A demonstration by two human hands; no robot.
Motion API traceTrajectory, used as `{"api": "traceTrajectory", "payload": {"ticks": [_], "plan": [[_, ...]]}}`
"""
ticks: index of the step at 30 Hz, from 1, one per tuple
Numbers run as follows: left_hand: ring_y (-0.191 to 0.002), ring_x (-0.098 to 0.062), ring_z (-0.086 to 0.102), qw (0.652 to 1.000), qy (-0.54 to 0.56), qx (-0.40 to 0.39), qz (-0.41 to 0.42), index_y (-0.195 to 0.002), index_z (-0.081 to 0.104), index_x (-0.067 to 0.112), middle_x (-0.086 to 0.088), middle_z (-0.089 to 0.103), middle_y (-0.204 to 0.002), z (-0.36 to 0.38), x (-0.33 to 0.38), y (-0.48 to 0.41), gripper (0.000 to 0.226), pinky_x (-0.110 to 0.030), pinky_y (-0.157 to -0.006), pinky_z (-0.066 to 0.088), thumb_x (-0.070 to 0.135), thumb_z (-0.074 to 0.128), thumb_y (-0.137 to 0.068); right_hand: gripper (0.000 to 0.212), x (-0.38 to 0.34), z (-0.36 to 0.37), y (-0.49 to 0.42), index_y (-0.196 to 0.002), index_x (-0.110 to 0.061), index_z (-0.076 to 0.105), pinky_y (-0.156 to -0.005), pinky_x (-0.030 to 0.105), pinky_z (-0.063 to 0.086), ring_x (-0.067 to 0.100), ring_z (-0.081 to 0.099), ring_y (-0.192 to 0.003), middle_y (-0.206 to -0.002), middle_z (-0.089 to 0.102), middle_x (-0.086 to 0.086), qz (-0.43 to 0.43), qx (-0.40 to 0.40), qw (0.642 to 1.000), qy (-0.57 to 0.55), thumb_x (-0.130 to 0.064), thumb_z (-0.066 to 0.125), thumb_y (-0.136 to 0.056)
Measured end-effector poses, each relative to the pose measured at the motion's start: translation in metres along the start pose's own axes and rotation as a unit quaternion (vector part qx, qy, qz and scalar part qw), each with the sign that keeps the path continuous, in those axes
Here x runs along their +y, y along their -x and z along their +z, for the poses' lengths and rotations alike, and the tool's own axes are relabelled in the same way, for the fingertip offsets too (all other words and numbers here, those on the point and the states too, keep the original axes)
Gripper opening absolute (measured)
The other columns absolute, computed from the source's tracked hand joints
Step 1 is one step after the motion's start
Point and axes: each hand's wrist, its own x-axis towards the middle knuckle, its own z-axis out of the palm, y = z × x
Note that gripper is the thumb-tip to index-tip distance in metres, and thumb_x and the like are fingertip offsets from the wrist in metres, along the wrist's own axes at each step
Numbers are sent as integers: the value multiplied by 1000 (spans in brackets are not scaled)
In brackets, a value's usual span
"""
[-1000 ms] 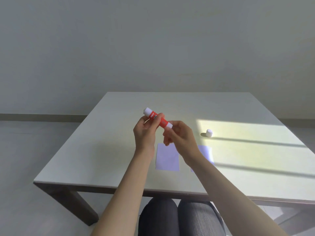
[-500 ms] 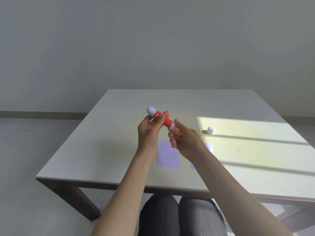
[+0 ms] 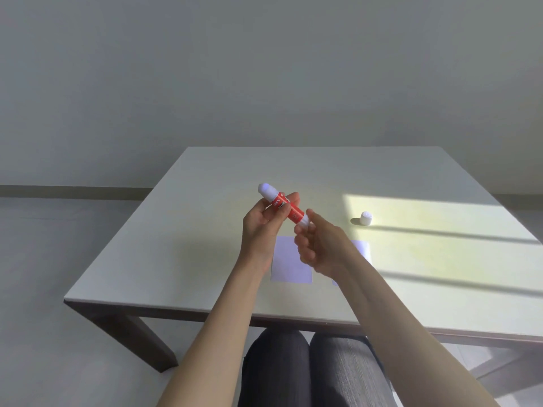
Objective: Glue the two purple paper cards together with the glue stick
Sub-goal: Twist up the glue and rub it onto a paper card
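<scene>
Plain grey wall and a pale floor lie behind a square, off-white tabletop (image 3: 205, 230), with a bright patch of sunlight on its right side. Both bare forearms reach forward from the near edge and meet above the middle of the tabletop. The left hand (image 3: 261, 227) is raised with the palm turned toward the camera, and its fingers (image 3: 289, 201) are closed around the red body of the glue stick (image 3: 283, 205). The glue stick is held in the air, tilted, with its white glue end up and to the left and its white base down to the right. The right hand (image 3: 321, 248) pinches this base with thumb and index finger; the other fingers are loosely curled. Below the hands, near the near edge, the left purple card (image 3: 289, 264) lies flat. The right purple card (image 3: 363, 249) lies beside it, apart, mostly hidden by the right wrist. The white cap (image 3: 365, 218) stands alone toward the right edge, at the border of the sunlight.
</scene>
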Motion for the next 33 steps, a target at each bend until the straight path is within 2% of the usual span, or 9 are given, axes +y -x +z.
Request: {"api": "traceTrajectory", "payload": {"ticks": [3, 7, 11, 13, 16, 18, 21, 27, 33], "plan": [[-113, -21, 66, 1000, -1, -25, -2, -81, 70, 26, -1, 76, -107, 0, -2, 0, 8, -41, -107, 41, 20, 64, -82, 44, 1, 0, -5, -50, -17, 37, -29, 14, 16, 9, 20, -22, -33, 25, -6, 86, -20, 995, -44, -35, 40, -90], [-115, -20, 64, 999, 2, -47, -7, -88, 71, 26, 1, 75, -109, -2, -7, 1, 12, -39, -107, 41, 22, 60, -85, 45, 3, -2, -5, -50, -17, 36, -29, 14, 20, 10, 25, -23, -33, 30, -4, 90, -21, 995, -47, -35, 39, -91], [-101, -5, 67, 997, -48, -55, -6, -104, 69, 30, 15, 73, -109, -1, -6, 4, 19, -24, -92, 48, 27, 55, -91, 54, 5, -8, -1, -88, -7, 70, -43, 22, 46, 18, 58, -46, -62, 64, 7, -61, -57, 996, 26, -52, 39, -94], [-102, 3, 65, 991, -111, -79, 6, -116, 65, 30, 21, 69, -111, -2, -4, 4, 25, -15, -87, 47, 27, 53, -93, 40, 4, -10, 1, -108, -9, 67, -53, 24, 52, 18, 64, -60, -79, 66, 6, -147, -95, 984, 17, -41, 54, -89], [-139, -2, 34, 949, -284, -137, -2, -142, 41, 22, 13, 44, -145, -24, -3, -1, 50, -27, -116, 22, 24, 54, -94, 14, -6, -22, -2, -96, -13, 67, -52, 20, 46, 10, 54, -53, -65, 56, -1, -200, -45, 978, -43, -21, 62, -86], [-147, -4, 10, 873, -449, -186, -29, -147, 30, 22, 11, 29, -155, -53, -3, -4, 59, -39, -121, -2, 25, 55, -93, 5, -16, -36, -6, -87, -12, 67, -49, 20, 45, 12, 48, -52, -63, 50, 0, -212, 22, 976, -51, -14, 63, -88], [-149, -9, -2, 791, -563, -234, -48, -148, 29, 24, 12, 29, -156, -82, -8, -4, 65, -46, -118, -13, 30, 59, -91, 7, -18, -46, -12, -82, -10, 65, -52, 22, 53, 16, 55, -54, -68, 57, 5, -239, 93, 962, 89, -13, 62, -88], [-149, -8, -2, 789, -558, -253, -52, -150, -3, 35, 17, 37, -151, -81, -21, -6, 98, -40, -116, -14, 36, 67, -83, 10, 6, -19, -31, -78, -5, 64, -63, 24, 54, 9, 67, -56, -60, 68, -10, -310, 124, 855, 397, -14, 61, -82], [-150, -16, -6, 795, -555, -228, -89, -148, -20, 34, 26, 32, -151, -88, -33, -7, 115, -47, -118, -15, 49, 67, -75, 6, 12, -12, -40, -82, -7, 64, -72, 30, 52, 20, 70, -69, -70, 74, 3, -324, 127, 810, 472, -11, 61, -81]]}}
